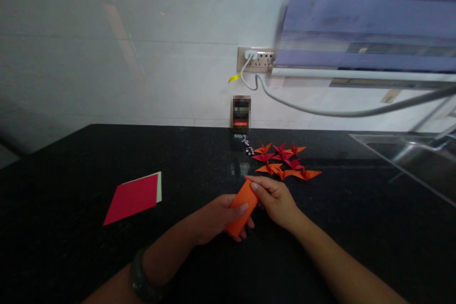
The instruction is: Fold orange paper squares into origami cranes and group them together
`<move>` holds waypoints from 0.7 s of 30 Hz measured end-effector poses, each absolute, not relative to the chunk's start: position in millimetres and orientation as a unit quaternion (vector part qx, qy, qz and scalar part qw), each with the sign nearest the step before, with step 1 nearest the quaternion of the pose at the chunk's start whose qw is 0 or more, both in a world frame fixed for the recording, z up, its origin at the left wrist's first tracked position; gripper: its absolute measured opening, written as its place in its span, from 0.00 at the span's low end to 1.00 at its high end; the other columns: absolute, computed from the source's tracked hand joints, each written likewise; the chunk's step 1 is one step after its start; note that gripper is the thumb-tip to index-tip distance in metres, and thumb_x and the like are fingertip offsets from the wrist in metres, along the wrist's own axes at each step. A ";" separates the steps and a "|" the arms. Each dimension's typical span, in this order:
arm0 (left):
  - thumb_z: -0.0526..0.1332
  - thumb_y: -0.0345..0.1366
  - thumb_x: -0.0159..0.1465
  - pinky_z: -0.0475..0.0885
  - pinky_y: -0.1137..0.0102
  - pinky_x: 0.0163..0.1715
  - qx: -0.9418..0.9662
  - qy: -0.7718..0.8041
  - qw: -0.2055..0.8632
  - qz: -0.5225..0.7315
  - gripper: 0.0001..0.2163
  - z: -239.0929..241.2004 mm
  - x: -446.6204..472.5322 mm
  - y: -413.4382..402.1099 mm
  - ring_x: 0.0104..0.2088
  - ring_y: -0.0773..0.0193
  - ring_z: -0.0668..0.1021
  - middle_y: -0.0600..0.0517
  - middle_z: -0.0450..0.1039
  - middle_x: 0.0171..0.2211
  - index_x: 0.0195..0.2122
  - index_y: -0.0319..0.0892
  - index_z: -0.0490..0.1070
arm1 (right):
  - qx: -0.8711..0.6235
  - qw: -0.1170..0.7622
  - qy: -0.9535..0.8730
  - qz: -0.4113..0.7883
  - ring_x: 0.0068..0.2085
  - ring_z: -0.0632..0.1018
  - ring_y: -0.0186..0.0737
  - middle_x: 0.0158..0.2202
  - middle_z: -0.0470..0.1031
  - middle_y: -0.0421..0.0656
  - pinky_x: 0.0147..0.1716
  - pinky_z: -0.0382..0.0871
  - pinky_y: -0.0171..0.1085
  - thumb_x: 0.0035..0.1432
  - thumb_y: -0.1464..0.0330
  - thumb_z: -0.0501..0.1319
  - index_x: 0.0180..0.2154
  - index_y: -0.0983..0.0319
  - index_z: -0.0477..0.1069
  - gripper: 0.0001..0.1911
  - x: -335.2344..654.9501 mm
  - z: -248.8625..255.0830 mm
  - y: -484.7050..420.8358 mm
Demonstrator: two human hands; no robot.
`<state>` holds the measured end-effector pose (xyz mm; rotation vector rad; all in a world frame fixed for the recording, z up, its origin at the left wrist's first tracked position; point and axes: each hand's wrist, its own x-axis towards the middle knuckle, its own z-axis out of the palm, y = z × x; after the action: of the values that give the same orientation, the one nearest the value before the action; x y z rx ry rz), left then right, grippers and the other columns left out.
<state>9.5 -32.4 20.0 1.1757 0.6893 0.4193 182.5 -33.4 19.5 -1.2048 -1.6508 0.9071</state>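
A folded piece of orange origami paper is held tilted above the dark countertop. My left hand grips its lower part, thumb on top and fingers curled beneath. At the upper right corner, my right hand pinches the same paper between thumb and fingers. Just beyond my right hand lies a group of several folded paper cranes, some orange and some red. Off to the left, a red square sheet rests on a pale green sheet.
A phone-like device, blurred out, leans against the wall with a beaded strap before it. Above it is a socket strip with a white plug. A grey cable runs right, toward a metal sink set in the counter.
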 end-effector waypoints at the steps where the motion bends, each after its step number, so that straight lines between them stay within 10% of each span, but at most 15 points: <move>1: 0.55 0.46 0.57 0.68 0.72 0.24 0.538 0.316 0.757 0.192 0.16 19.8 9.5 -32.4 0.23 0.70 0.73 0.48 0.72 0.32 0.39 0.38 0.65 | -0.483 0.438 -0.665 0.363 0.24 0.71 0.31 0.32 0.74 0.43 0.22 0.66 0.32 0.56 0.63 0.52 0.43 0.61 0.71 0.16 182.3 19.6 -33.6; 21: 0.54 0.45 0.58 0.68 0.74 0.21 0.524 0.367 0.738 0.214 0.16 20.1 14.1 -32.4 0.20 0.71 0.72 0.50 0.71 0.25 0.36 0.36 0.66 | -0.481 0.447 -0.663 0.360 0.32 0.75 0.37 0.32 0.76 0.43 0.32 0.69 0.35 0.54 0.66 0.54 0.39 0.62 0.73 0.13 182.3 21.5 -33.1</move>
<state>14.1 -32.4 20.1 1.1505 0.8052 0.4700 182.3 -33.1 21.5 -1.1902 -1.6415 0.8905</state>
